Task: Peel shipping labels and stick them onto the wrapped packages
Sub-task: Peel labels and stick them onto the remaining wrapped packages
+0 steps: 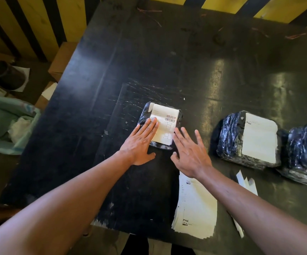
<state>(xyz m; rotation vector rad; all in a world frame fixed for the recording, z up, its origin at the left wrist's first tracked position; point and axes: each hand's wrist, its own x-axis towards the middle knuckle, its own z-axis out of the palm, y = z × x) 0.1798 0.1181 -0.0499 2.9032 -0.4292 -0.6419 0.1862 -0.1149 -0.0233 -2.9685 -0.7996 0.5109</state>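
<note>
A small package wrapped in black plastic [178, 117] lies in the middle of the dark table [149, 61]. A white shipping label with barcodes [165, 115] covers its top. My left hand [139, 142] lies flat with its fingers on the label's left side. My right hand [189, 150] is spread flat, its fingertips touching the package's right lower edge. Neither hand holds anything. A stack of white label sheets [195, 208] rests at the table's near edge, under my right forearm.
Two larger black-wrapped packages sit to the right; the nearer one [230, 137] carries a white label [259, 137], the other [305, 153] is cut by the frame edge. Peeled backing strips [246, 183] lie near them. A green bag [5, 124] and cardboard boxes [62, 59] stand left of the table.
</note>
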